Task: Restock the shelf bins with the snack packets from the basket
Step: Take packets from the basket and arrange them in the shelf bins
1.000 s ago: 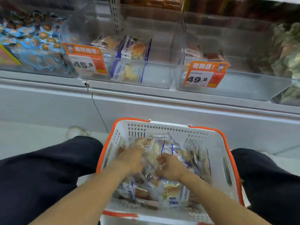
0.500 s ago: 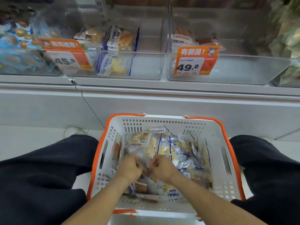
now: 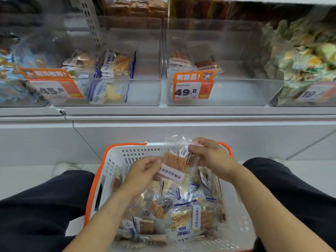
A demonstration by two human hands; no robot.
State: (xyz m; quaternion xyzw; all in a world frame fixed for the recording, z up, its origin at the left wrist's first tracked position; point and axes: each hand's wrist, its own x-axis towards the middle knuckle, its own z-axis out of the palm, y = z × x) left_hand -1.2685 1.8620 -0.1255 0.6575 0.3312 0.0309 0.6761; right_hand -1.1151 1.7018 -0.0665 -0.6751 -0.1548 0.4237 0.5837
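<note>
A white basket with an orange rim (image 3: 111, 160) sits between my knees, holding several clear snack packets (image 3: 181, 217). Above it I hold one clear packet of orange-brown sticks (image 3: 174, 160). My right hand (image 3: 211, 157) pinches its upper end, and my left hand (image 3: 143, 171) holds its lower left edge. On the shelf above stand clear bins: the middle-left bin (image 3: 145, 91) with a 45.8 tag holds a few blue-edged packets, and the middle-right bin (image 3: 236, 91) with a 49.8 tag holds a few packets at its back left.
A bin of blue packets (image 3: 11, 91) stands at far left and a bin heaped with green-yellow packets (image 3: 300, 57) at far right. The grey shelf base (image 3: 181, 131) faces the basket. My dark-trousered knees (image 3: 45, 206) flank it, and a white shoe (image 3: 63, 167) shows at left.
Both hands have come up out of the basket's pile, lifting one packet of orange-brown sticks above the rim. The view has tilted up toward the shelf bins.
</note>
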